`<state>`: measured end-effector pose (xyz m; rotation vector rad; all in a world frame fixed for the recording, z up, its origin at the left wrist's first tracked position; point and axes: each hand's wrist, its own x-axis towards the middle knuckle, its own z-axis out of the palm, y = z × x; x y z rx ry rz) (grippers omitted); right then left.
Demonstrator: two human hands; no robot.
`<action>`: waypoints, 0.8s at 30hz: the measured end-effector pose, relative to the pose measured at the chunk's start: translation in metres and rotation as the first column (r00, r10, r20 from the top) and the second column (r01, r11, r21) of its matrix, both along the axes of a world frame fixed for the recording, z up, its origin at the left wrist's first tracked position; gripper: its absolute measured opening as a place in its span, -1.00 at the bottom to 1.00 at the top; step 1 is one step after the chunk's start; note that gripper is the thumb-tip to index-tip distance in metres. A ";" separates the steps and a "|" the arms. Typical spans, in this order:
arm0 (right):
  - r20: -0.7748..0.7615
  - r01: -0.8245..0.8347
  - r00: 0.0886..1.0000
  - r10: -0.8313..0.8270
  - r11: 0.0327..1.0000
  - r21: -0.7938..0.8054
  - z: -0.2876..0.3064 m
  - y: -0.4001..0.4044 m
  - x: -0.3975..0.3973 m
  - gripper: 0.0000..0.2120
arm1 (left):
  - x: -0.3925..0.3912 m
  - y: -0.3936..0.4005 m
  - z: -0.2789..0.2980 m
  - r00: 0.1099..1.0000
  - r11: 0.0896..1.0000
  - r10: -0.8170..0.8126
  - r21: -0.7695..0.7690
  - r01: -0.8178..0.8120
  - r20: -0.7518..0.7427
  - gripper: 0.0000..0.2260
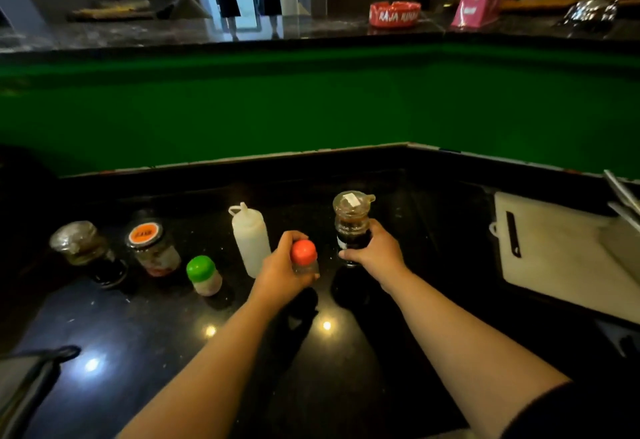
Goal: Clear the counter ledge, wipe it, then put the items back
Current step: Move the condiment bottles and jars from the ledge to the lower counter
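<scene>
Glossy black tabletop. My left hand grips red-capped shaker; right hand grips dark sauce bottle. Risk: smooth glass slipping, spilling.

Head view, forward and down

You look from head height, close over the black counter low in frame; the raised ledge crosses the top.

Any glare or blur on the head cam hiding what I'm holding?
Head view: ceiling-light glare spots on the black counter, clear of both hands; red-capped shaker in left hand slightly soft; dark sauce bottle in right hand readable; edges bowed.
</scene>
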<state>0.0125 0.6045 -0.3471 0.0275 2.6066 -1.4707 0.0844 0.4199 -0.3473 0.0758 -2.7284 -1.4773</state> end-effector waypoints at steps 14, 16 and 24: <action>0.144 -0.051 0.989 0.046 0.998 0.028 -0.027 0.010 0.022 -0.28 | 0.007 0.007 -0.026 0.997 0.992 0.057 -0.111 -0.051 0.049 -0.37; 0.157 -0.086 0.985 0.070 0.992 0.096 -0.016 0.018 0.022 -0.28 | 0.005 0.005 -0.014 0.999 0.989 0.027 -0.144 -0.024 0.017 -0.41; -0.078 0.052 0.996 -0.033 0.967 0.248 0.075 0.069 -0.007 -0.45 | -0.039 -0.002 0.093 0.973 0.950 -0.131 -0.303 0.070 -0.188 -0.77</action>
